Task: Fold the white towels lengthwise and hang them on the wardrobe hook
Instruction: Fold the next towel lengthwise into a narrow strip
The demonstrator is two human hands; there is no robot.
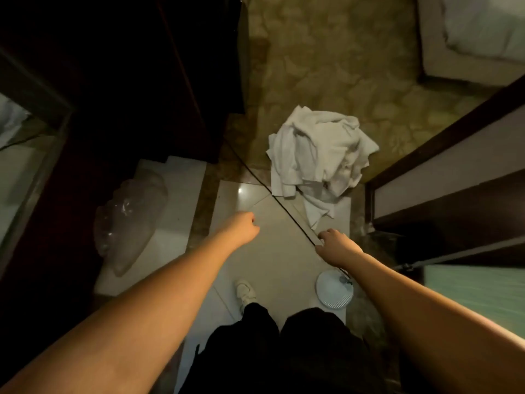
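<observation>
Dark wood fills the left of the view: a wardrobe (136, 81), its inside too shadowed to show any hook. At its foot a crumpled clear plastic bag (127, 223) lies on pale floor tile (272, 260).

Next comes the left hand (245, 226), stretched forward over the tile with its fingers curled under and holding nothing. A thin black cord (272, 196) runs slantwise across the floor toward the right hand (335, 245), whose fingers are bent beside the cord's near end; I cannot tell whether they pinch it or only pass over it.

Beyond both hands, well out of reach, the white towels (319, 152) lie in one rumpled heap on the floor, half on the patterned carpet (326, 61) and half on the tile. They look soft, limp and light, likely to sag and tangle, so I would lift one by a hem corner, shake it free and find the long edges.

Near the feet, a white shoe (245, 291) and a round white ribbed object (334, 291). Further right stand a dark-framed door (443, 177) and a bed corner (471, 38). The cord crossing before the heap could snag a foot.
</observation>
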